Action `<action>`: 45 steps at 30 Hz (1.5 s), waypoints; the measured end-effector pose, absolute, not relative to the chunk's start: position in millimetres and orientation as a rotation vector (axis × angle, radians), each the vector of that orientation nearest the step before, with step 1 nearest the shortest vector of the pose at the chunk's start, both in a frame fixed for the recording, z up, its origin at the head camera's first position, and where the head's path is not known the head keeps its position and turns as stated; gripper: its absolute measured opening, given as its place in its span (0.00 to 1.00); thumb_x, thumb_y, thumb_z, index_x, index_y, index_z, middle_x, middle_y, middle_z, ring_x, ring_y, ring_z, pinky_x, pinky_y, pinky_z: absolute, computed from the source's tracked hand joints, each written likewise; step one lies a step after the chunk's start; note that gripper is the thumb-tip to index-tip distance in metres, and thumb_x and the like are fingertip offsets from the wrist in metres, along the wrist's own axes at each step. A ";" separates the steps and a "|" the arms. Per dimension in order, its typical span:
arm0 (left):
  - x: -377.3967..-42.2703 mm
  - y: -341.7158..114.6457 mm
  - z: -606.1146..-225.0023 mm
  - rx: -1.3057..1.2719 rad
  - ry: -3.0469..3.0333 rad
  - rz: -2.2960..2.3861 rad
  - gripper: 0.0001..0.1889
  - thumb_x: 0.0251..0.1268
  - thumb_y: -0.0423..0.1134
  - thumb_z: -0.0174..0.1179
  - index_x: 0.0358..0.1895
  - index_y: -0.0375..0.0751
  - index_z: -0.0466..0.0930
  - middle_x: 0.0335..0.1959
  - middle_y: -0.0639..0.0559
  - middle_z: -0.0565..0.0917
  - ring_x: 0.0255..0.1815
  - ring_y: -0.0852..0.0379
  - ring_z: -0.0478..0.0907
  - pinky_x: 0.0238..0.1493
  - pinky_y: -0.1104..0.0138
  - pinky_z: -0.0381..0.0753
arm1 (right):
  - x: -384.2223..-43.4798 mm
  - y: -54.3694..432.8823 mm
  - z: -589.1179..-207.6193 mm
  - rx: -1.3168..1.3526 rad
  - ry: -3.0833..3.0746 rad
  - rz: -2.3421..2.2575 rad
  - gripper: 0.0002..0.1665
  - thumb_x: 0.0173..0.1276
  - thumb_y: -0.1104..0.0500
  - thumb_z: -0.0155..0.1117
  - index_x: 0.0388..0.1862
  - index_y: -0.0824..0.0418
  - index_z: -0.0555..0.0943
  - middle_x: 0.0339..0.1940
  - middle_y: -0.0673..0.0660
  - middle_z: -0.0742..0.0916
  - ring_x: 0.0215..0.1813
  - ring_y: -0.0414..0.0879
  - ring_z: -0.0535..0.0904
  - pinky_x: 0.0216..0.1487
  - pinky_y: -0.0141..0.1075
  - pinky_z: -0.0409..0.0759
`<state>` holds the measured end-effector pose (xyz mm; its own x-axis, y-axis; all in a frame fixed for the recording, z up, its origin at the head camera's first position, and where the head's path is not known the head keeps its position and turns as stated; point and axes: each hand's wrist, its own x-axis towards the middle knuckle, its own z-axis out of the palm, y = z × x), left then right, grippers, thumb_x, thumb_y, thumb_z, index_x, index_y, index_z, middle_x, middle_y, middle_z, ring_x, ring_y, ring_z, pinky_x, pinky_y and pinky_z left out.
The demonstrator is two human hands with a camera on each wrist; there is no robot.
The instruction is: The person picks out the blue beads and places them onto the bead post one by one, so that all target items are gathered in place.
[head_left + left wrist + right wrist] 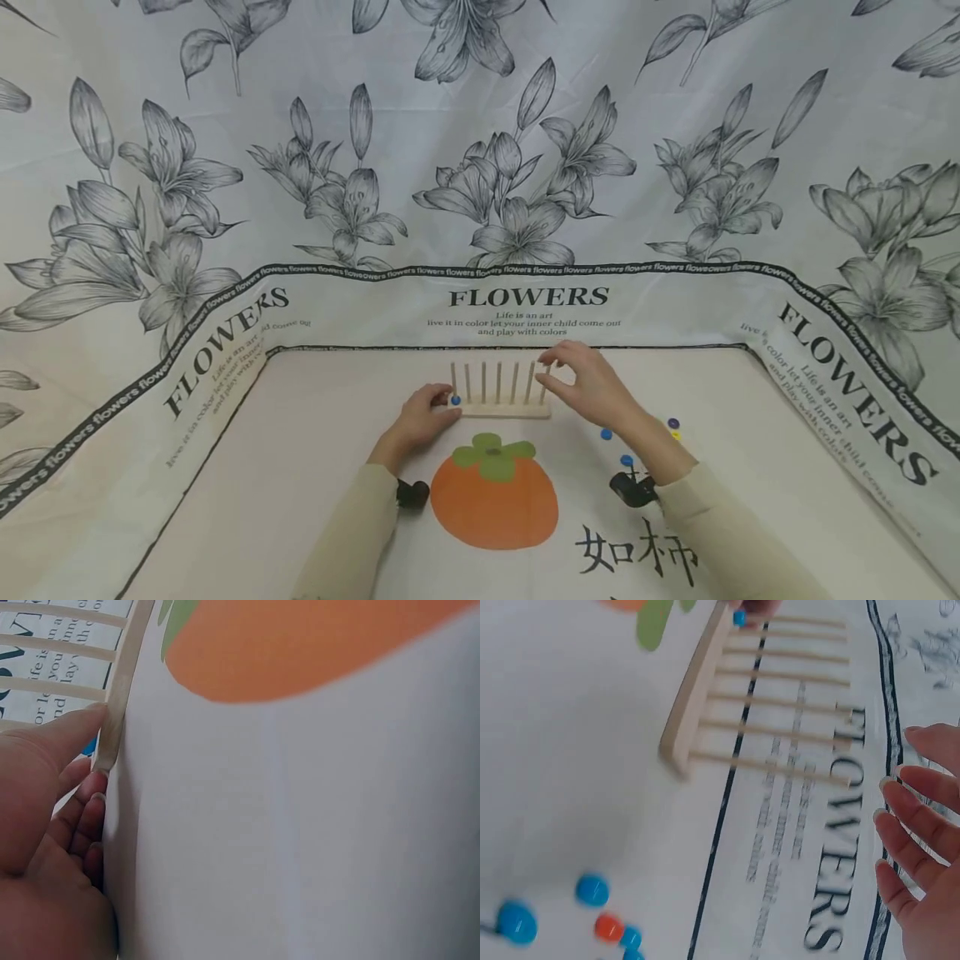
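A pale wooden peg rack (504, 410) with a row of several upright pegs stands on the cloth. On its leftmost peg, down at the base, sits a blue bead (455, 401). My left hand (422, 421) grips that end of the base, thumb along the front and the other fingers curled at the end, as the left wrist view (45, 795) of the hand shows. At the opposite end, my right hand (588, 383) is raised beside the tops of the pegs. Its fingers are spread and gently bent in the right wrist view, with nothing between them.
Loose blue beads (607, 434) lie right of the rack, near a purple bead (673, 423) and a yellow bead (676, 434). An orange-red bead (609, 927) shows among them. A printed persimmon (495, 504) marks the cloth in front; a flowered curtain (517, 167) rises behind.
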<state>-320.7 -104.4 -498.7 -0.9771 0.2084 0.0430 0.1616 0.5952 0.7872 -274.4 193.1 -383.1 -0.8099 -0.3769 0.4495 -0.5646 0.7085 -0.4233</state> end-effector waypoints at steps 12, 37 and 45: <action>-320.4 -105.6 -499.5 0.317 2.745 1.354 0.26 0.69 0.42 0.66 0.67 0.36 0.76 0.50 0.46 0.81 0.57 0.47 0.75 0.67 0.49 0.72 | -278.8 289.0 -414.1 0.473 -2.755 0.815 0.19 0.72 0.59 0.68 0.57 0.66 0.81 0.50 0.62 0.86 0.50 0.56 0.80 0.49 0.50 0.77; -318.6 -105.1 -497.5 0.309 2.740 1.363 0.26 0.69 0.42 0.67 0.67 0.36 0.76 0.52 0.44 0.81 0.58 0.45 0.76 0.68 0.48 0.71 | -297.7 331.7 -454.4 0.222 -3.054 0.940 0.21 0.72 0.57 0.68 0.58 0.69 0.80 0.48 0.62 0.85 0.50 0.56 0.80 0.54 0.52 0.80; -318.6 -105.1 -497.0 0.314 2.748 1.367 0.27 0.69 0.42 0.67 0.67 0.36 0.75 0.52 0.45 0.82 0.59 0.45 0.76 0.68 0.48 0.71 | -303.3 330.5 -462.2 0.236 -3.049 0.916 0.19 0.71 0.57 0.68 0.55 0.69 0.82 0.47 0.62 0.86 0.49 0.55 0.81 0.53 0.53 0.81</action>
